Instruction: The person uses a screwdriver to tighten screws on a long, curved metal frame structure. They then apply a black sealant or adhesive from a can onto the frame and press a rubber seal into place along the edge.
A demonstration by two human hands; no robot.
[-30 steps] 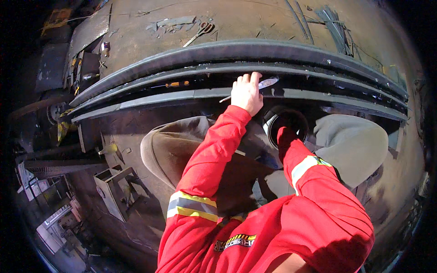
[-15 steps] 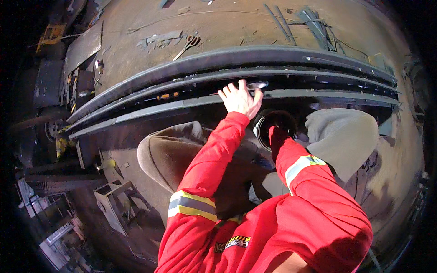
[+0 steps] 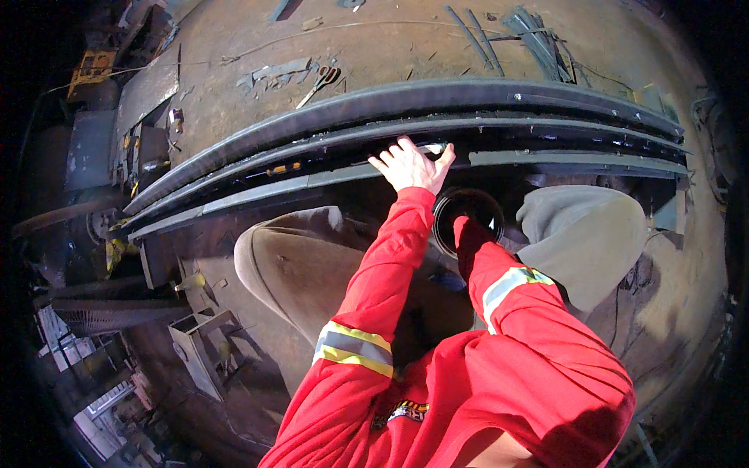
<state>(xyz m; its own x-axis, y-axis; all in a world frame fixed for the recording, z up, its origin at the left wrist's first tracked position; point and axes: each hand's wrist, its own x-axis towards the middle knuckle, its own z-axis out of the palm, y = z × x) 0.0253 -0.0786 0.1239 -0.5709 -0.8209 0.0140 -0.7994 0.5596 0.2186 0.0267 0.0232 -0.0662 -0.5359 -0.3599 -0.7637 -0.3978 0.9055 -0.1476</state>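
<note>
My left hand (image 3: 411, 166) rests on the near edge of the long grey metal rails (image 3: 343, 144), its fingers spread over the near channel and the thumb apart. A small shiny pale piece (image 3: 431, 148) shows between its thumb and forefinger; its kind is unclear. A screwdriver with a yellow-orange handle (image 3: 283, 168) lies in the same channel to the left. My right forearm (image 3: 488, 253) reaches down into a dark round bucket (image 3: 441, 234) between my knees. The right hand is hidden in shadow inside, so its fingers do not show.
Beyond the rails, scissor-like shears (image 3: 324, 80), flat scraps (image 3: 281, 72) and a bundle of metal strips (image 3: 538, 40) lie on the brown floor. A box-like metal frame (image 3: 199, 351) stands at the lower left. My knees (image 3: 589, 226) flank the bucket.
My left hand has shifted slightly left along the rail, thumb a little more raised. My right forearm stays in the bucket. The whole view has moved slightly.
</note>
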